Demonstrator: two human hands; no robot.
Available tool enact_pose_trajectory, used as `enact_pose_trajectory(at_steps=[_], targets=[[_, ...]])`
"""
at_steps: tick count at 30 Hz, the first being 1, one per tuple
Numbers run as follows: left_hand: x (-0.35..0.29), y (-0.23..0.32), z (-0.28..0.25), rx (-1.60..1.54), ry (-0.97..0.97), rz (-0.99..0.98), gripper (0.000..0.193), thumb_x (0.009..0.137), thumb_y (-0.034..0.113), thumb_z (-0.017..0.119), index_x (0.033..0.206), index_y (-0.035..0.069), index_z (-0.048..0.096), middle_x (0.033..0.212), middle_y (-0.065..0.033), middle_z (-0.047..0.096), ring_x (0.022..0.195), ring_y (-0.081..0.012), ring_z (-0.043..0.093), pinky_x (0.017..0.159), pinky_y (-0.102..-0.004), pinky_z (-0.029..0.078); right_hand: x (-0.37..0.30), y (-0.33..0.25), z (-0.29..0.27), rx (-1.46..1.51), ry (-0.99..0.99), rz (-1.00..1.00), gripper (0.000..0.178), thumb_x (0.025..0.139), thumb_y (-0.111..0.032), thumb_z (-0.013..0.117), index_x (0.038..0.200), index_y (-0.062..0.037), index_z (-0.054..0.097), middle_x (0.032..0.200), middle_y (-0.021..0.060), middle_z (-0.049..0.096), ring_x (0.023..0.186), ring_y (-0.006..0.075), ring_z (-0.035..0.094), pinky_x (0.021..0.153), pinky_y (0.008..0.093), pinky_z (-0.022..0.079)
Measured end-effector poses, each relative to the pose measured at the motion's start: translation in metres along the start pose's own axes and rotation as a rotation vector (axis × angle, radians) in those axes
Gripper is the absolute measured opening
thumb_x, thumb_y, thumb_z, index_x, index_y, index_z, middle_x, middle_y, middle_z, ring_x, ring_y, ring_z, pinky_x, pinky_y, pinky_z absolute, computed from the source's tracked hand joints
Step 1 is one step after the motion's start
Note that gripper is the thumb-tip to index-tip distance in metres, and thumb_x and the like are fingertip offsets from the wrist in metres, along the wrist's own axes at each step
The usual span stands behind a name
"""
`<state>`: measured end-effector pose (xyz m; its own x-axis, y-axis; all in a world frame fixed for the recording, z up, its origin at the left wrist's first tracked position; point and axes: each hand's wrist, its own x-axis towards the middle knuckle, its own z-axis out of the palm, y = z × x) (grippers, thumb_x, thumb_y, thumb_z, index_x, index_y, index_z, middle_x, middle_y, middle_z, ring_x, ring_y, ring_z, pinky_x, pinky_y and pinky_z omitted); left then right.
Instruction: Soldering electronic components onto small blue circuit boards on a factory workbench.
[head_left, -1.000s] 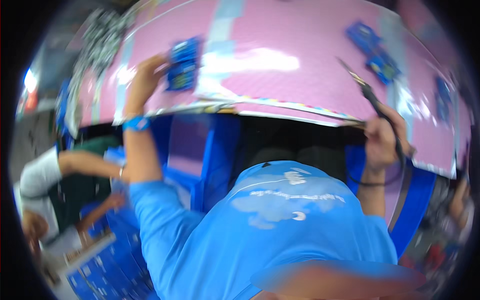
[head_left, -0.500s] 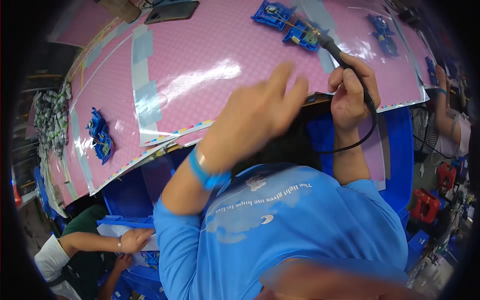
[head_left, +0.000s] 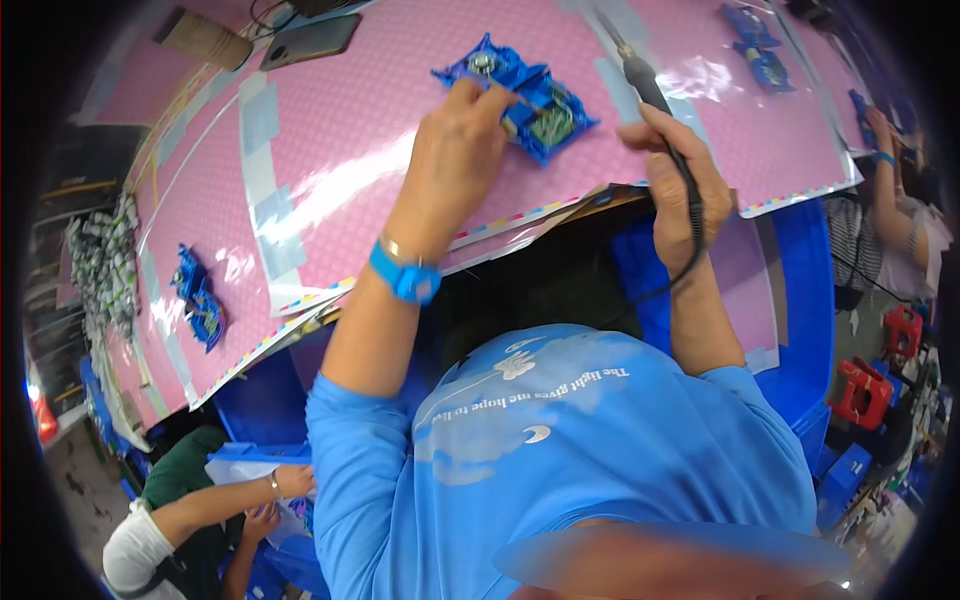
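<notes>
A blue plastic housing [head_left: 545, 88] lies opened in two joined halves on the pink table. A round metal part sits in its left half, and a green circuit board [head_left: 552, 126] with thin wires in its right half. My left hand [head_left: 460, 150] is closed on the near edge of the left half, its fingertips partly hidden. To the right, my right hand [head_left: 685, 180] grips a soldering iron [head_left: 645, 80] by its black handle. The iron's metal tip points away from me, apart from the housing, and its cable hangs down past my wrist.
More opened blue housings lie at the left [head_left: 200, 300] and far right [head_left: 757, 50]. A phone [head_left: 312, 42] and a brown cylinder [head_left: 205, 38] are at the far left. Blue bins [head_left: 800, 300] stand below the table edge. Co-workers' arms [head_left: 215, 507] show at both sides.
My left hand has reached forward and left and taken hold of the housing. The housing now lies further left and nearer me. The soldering iron has come away from the circuit board.
</notes>
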<state>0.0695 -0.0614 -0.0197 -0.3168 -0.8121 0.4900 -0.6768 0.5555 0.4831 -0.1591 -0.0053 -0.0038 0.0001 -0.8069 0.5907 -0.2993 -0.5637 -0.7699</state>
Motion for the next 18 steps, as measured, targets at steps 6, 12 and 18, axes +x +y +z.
enact_pose_trajectory(at_steps=[6,12,18], targets=[[-0.097,0.043,-0.052,0.037,0.062,-0.265,0.035,0.077,-0.006,0.074,0.11,0.006,0.071,0.104,-0.0113,0.069,0.07,-0.0254,0.066,0.059,-0.0339,0.053,-0.022,-0.005,0.046,0.06,-0.493,-0.117,0.086,0.077,-0.04,0.088,0.143,-0.0012,0.05,0.147,0.0248,0.053,0.138,0.0365,0.051,0.112,0.0435,0.042],[-0.13,0.045,-0.074,-0.116,0.177,-0.585,0.04,0.078,-0.004,0.081,0.117,0.002,0.071,0.087,0.0006,0.072,0.05,0.0019,0.037,0.047,-0.0202,0.028,-0.037,-0.017,0.063,-0.015,-0.595,-0.156,0.086,0.075,-0.03,0.09,0.145,-0.0018,0.048,0.149,0.0251,0.05,0.135,0.0391,0.054,0.111,0.0435,0.044],[-0.116,0.043,-0.075,-1.069,0.338,-0.855,0.036,0.084,0.002,0.078,0.12,-0.002,0.071,0.081,0.0035,0.058,0.059,-0.0011,0.039,0.051,-0.0195,0.03,-0.02,-0.013,0.068,0.001,-0.587,-0.207,0.083,0.076,-0.026,0.088,0.144,-0.0012,0.048,0.149,0.0265,0.051,0.132,0.039,0.055,0.11,0.0436,0.044]])
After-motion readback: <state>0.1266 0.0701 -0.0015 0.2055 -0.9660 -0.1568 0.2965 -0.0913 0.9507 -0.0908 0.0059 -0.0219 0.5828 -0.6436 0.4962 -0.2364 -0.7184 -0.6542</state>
